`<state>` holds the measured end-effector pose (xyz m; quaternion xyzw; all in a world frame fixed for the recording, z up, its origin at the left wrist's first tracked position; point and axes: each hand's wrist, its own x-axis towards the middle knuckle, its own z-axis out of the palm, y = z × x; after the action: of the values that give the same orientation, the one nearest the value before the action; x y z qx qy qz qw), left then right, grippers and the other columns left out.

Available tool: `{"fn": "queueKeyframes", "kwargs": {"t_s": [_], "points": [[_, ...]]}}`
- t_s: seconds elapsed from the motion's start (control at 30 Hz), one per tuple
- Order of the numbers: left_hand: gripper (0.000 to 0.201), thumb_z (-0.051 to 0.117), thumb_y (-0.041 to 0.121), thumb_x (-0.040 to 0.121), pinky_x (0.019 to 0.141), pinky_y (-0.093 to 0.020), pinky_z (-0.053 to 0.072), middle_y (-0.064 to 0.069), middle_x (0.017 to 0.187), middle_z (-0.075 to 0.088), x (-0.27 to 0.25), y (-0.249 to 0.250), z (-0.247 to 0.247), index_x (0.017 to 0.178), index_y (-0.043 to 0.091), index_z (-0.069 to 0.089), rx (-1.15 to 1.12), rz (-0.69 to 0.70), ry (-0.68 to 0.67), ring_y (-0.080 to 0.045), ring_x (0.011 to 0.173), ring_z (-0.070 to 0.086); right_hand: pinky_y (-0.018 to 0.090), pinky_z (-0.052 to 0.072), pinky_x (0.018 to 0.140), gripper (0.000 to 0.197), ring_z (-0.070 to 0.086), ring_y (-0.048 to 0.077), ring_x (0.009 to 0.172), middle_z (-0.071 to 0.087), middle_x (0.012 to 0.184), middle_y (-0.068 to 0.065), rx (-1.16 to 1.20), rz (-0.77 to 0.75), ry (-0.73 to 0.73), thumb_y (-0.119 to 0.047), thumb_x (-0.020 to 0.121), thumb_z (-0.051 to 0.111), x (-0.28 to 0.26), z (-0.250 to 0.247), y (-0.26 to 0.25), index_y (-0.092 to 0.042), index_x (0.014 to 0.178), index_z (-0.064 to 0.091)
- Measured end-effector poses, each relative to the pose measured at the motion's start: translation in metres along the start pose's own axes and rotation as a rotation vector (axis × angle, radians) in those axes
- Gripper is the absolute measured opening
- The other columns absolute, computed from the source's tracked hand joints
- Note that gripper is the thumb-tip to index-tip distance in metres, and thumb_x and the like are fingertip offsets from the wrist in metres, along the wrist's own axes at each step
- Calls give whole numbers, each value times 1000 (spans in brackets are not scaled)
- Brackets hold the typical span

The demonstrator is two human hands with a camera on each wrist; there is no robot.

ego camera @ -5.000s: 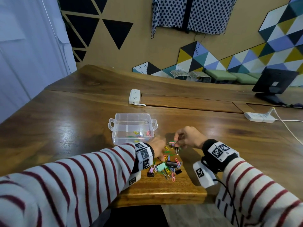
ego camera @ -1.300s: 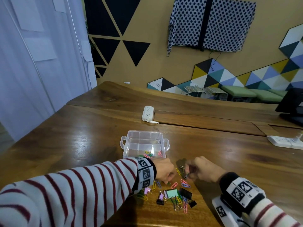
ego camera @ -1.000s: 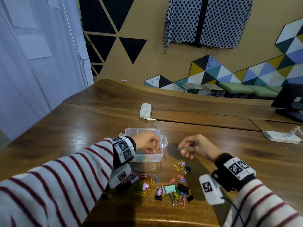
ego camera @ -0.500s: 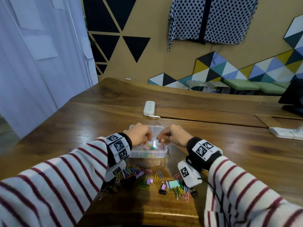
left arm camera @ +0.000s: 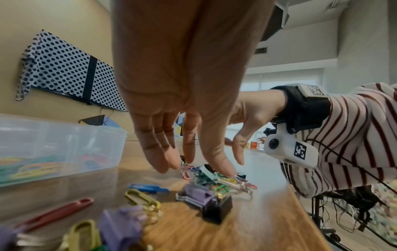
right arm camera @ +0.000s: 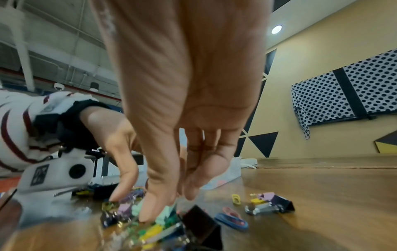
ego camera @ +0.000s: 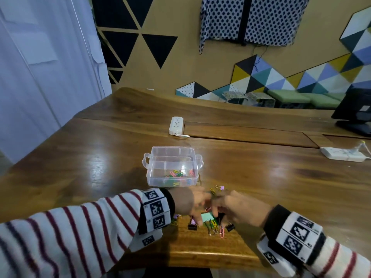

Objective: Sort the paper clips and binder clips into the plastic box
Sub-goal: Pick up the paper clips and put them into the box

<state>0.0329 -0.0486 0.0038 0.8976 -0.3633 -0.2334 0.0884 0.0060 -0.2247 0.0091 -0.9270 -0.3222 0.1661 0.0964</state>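
A clear plastic box (ego camera: 170, 182) stands on the wooden table with several coloured paper clips (ego camera: 176, 174) in it. Just in front of it lies a loose pile of paper clips and binder clips (ego camera: 212, 225). Both hands hang over this pile, fingers pointing down. My left hand (ego camera: 197, 221) has straight fingers, and its thumb tip (left arm camera: 225, 171) touches the clips. My right hand (right arm camera: 169, 203) reaches in beside it, its thumb (right arm camera: 148, 215) resting on a mint-green binder clip (ego camera: 206, 217). Neither hand visibly holds a clip. A black binder clip (right arm camera: 199, 222) lies right under the right hand.
A pink binder clip and a yellow paper clip (ego camera: 219, 187) lie between the pile and the box. A white power strip (ego camera: 176, 125) sits behind the box, another power strip (ego camera: 341, 154) at the right, a monitor (ego camera: 355, 109) far right. The table's front edge (ego camera: 200, 263) is close below the pile.
Half a second ago both hands were over the box. They have since drawn back toward me and come down onto the pile of clips.
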Motion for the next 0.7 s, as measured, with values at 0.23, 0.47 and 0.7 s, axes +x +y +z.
{"fn": "queueKeyframes", "kwargs": {"t_s": [0.23, 0.47, 0.7], "points": [[44, 65, 22, 83, 78, -32, 42, -16, 121, 53, 15, 9, 0, 118, 1, 48, 81, -57, 78, -28, 107, 52, 37, 52, 82, 18, 62, 16, 89, 55, 107, 2, -20, 83, 25, -7, 81, 61, 12, 2, 23, -22, 90, 57], [34, 64, 16, 84, 80, -31, 48, -14, 113, 63, 11, -9, -16, 114, 4, 54, 25, -131, 138, -22, 88, 57, 36, 46, 86, 22, 47, 20, 105, 46, 112, 1, -190, 192, 129, -18, 84, 58, 12, 3, 23, -17, 106, 57], [41, 44, -12, 85, 89, -35, 48, -12, 122, 49, 15, -6, -2, 120, 7, 48, 137, -183, 241, -27, 105, 55, 40, 46, 93, 53, 53, 29, 111, 50, 123, 10, -91, 300, 8, -29, 83, 63, 27, 13, -5, -7, 125, 40]]}}
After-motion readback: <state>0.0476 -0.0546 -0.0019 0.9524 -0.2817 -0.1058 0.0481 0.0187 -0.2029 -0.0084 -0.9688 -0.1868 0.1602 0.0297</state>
